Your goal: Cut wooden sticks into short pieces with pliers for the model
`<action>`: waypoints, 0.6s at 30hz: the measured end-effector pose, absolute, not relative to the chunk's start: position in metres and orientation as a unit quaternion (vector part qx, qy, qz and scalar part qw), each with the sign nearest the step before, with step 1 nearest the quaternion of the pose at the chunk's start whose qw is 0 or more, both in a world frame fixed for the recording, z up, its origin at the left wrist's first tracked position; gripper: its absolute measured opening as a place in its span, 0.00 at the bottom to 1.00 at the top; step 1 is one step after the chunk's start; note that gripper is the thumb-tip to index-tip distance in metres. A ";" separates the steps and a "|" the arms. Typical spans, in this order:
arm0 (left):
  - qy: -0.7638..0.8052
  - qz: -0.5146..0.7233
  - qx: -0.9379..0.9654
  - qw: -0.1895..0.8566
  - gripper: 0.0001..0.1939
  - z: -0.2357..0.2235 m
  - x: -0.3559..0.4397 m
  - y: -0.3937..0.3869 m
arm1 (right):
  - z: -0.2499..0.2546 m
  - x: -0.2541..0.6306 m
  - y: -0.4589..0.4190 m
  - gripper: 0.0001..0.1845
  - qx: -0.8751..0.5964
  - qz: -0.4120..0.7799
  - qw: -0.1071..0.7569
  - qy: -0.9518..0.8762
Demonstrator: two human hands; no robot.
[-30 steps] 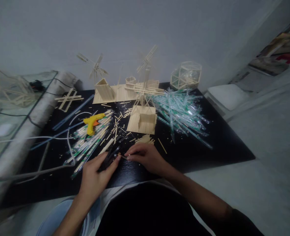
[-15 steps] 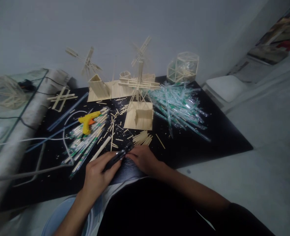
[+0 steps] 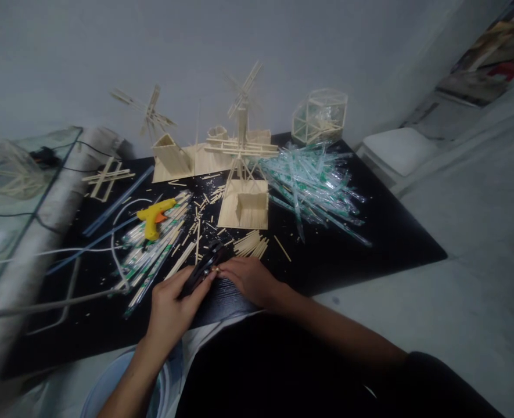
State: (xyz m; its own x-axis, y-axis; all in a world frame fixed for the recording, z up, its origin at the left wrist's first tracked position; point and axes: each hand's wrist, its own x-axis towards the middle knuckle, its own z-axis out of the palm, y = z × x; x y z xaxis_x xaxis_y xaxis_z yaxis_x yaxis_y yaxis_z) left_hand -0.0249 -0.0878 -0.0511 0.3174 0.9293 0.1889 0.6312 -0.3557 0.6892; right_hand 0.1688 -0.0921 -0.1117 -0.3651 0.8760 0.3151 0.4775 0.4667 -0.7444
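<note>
My left hand is closed round the handles of a black cutter that points up and to the right over the black board. My right hand lies just right of the cutter's jaws, its fingertips pinched together at the tip on a small piece that looks like a short wooden stick. A small bundle of cut wooden sticks lies just beyond my right hand.
A yellow glue gun rests on wrapped sticks at the left. Stick models stand at the back: a flat base with walls, two windmills, a clear faceted box. A heap of empty clear wrappers spreads right. Cables run along the left.
My view has shifted a little, so the board sits lower-left in frame. Both hands stay together at the cutter; my right hand has drawn closer to the jaws.
</note>
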 end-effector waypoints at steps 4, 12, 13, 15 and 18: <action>0.516 0.303 0.760 0.254 0.10 -0.050 -0.023 -0.088 | -0.111 0.169 -0.092 0.12 -0.429 0.273 0.363 -0.781; 0.536 0.312 0.730 0.286 0.12 -0.053 -0.019 -0.089 | -0.112 0.168 -0.093 0.13 -0.433 0.272 0.364 -0.778; 0.541 0.310 0.725 0.294 0.13 -0.052 -0.019 -0.090 | -0.113 0.168 -0.093 0.12 -0.435 0.274 0.364 -0.776; 0.549 0.295 0.721 0.301 0.15 -0.050 -0.022 -0.090 | -0.116 0.167 -0.093 0.11 -0.444 0.273 0.362 -0.773; 0.566 0.247 0.740 0.267 0.16 -0.045 -0.033 -0.094 | -0.120 0.166 -0.094 0.10 -0.450 0.251 0.371 -0.773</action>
